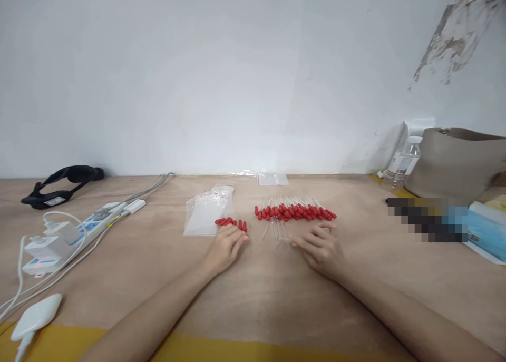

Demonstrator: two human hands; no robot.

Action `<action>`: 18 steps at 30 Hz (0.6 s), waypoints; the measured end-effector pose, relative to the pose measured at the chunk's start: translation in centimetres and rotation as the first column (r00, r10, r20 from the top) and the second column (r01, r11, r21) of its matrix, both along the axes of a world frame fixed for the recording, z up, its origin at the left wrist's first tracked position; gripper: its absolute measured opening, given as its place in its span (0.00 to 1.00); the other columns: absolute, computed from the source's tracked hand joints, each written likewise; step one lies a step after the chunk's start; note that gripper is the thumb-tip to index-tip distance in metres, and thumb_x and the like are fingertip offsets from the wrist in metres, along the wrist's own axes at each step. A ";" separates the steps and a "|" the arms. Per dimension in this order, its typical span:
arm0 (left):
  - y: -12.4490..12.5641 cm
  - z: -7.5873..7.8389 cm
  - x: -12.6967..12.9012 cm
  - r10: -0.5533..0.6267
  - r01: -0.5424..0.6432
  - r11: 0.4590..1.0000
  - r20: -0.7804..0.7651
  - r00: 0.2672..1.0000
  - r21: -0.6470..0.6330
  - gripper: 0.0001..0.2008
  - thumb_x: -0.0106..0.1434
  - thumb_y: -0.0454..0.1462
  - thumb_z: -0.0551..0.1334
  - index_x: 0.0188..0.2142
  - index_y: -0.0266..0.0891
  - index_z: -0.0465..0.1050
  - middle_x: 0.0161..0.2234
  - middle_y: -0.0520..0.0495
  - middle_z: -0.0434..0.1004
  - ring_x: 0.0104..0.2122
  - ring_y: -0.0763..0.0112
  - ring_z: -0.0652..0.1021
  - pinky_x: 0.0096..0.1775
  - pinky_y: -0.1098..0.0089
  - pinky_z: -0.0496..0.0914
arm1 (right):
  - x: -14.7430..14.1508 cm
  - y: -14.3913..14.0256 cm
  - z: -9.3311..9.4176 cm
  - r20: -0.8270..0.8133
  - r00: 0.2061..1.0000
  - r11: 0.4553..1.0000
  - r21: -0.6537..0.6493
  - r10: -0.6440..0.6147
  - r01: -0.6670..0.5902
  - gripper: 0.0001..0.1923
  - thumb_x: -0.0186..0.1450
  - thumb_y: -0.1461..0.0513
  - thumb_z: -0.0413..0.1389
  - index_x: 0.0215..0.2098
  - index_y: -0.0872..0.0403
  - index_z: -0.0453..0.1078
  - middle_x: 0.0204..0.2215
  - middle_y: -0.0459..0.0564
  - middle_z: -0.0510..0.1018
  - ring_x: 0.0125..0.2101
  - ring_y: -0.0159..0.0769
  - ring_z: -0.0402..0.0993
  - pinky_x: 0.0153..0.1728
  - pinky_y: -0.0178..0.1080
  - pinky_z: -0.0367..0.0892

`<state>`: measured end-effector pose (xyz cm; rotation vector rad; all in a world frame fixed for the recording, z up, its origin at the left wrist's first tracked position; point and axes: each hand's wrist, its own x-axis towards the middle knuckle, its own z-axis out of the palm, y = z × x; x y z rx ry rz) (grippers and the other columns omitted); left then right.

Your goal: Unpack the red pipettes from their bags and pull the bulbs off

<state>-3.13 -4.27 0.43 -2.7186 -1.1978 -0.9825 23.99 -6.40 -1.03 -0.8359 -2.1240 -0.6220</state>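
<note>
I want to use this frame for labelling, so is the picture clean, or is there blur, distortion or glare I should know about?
Head view: even, soft light with faint shadows under the left hand and right hand; wide-angle stretch enlarges the forearms at the bottom edge; a pixelated block masks part of the table's right side; the clear tubes nearly vanish against the table; no strong glare.

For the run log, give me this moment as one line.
left hand flat by loose red caps | right hand touching clear tubes | capped row behind | bag left
</note>
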 end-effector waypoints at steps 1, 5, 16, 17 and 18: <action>0.6 0.3 -0.7 0.069 -0.068 0.997 0.062 0.996 -0.022 0.14 0.65 0.39 0.48 0.31 0.38 0.69 0.28 0.48 0.68 0.31 0.70 0.68 0.35 0.69 0.62 | 0.2 0.3 0.0 -0.045 0.997 0.997 -0.038 -0.069 0.067 0.10 0.61 0.65 0.50 0.39 0.50 0.70 0.21 0.43 0.72 0.27 0.30 0.62 0.39 0.40 0.49; 3.4 1.6 -3.0 0.370 -0.359 0.928 0.125 0.921 -0.097 0.13 0.62 0.40 0.51 0.34 0.38 0.72 0.32 0.47 0.67 0.33 0.70 0.71 0.37 0.70 0.65 | 0.2 1.1 -0.3 -0.096 0.954 0.948 -0.175 -0.284 0.265 0.12 0.61 0.65 0.48 0.41 0.53 0.70 0.26 0.47 0.75 0.30 0.33 0.65 0.37 0.40 0.49; 5.8 2.9 -2.4 0.453 -0.462 0.883 -0.108 0.885 -0.083 0.12 0.57 0.42 0.56 0.34 0.37 0.71 0.31 0.45 0.70 0.36 0.62 0.71 0.40 0.66 0.64 | -1.1 1.8 -0.9 -0.051 0.927 0.877 -0.348 -0.371 0.332 0.08 0.60 0.65 0.47 0.32 0.53 0.68 0.27 0.45 0.76 0.31 0.33 0.67 0.38 0.40 0.47; 5.3 2.9 -1.6 0.402 -0.409 0.912 -0.107 0.909 -0.046 0.11 0.57 0.42 0.55 0.32 0.38 0.71 0.31 0.46 0.70 0.37 0.63 0.71 0.40 0.66 0.63 | -1.1 1.8 -0.9 -0.048 0.932 0.877 -0.357 -0.360 0.321 0.08 0.60 0.64 0.47 0.33 0.53 0.68 0.28 0.46 0.76 0.32 0.33 0.67 0.38 0.40 0.46; 4.8 2.9 -0.8 0.338 -0.343 0.939 -0.116 0.934 -0.025 0.10 0.57 0.42 0.55 0.30 0.39 0.71 0.31 0.46 0.69 0.37 0.64 0.70 0.40 0.67 0.63 | -1.2 1.7 -0.9 -0.045 0.936 0.878 -0.364 -0.349 0.310 0.08 0.61 0.64 0.47 0.33 0.53 0.68 0.29 0.46 0.76 0.33 0.34 0.67 0.39 0.40 0.46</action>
